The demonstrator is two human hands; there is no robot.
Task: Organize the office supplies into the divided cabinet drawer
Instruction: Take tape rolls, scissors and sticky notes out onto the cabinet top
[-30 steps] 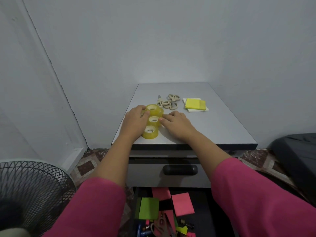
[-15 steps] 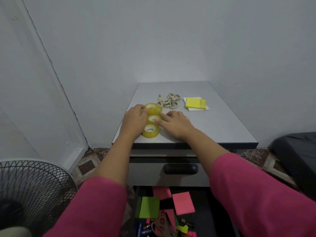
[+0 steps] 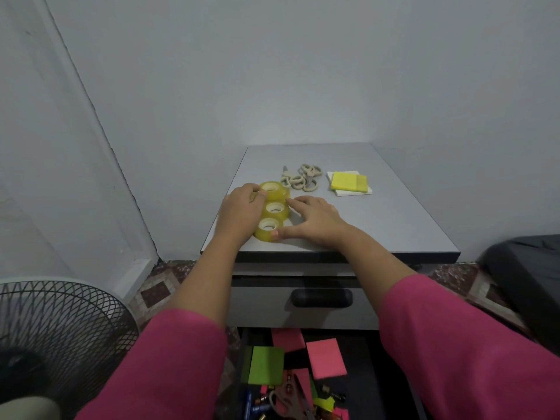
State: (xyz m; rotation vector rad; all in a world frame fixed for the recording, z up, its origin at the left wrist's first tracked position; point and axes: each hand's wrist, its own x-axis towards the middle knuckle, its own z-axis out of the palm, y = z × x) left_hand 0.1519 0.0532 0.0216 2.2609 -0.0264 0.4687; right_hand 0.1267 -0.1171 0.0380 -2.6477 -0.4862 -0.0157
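Three yellow tape rolls lie in a row on the grey cabinet top: far roll, middle roll, near roll. My left hand lies along their left side, its fingers curled round the far roll's edge. On their right, my right hand has straight fingers against the rolls and its thumb at the near roll. Cream-handled scissors and a yellow sticky-note pad lie farther back. The open drawer below holds pink notes, green notes and small items.
A closed drawer with a black handle sits under the cabinet top. A black fan grille stands at the lower left. A dark object is at the right. Walls close in behind and to the left.
Both hands stay at the tape rolls. My right hand has shifted slightly, its thumb now at the near roll, and the three rolls sit closer in line.
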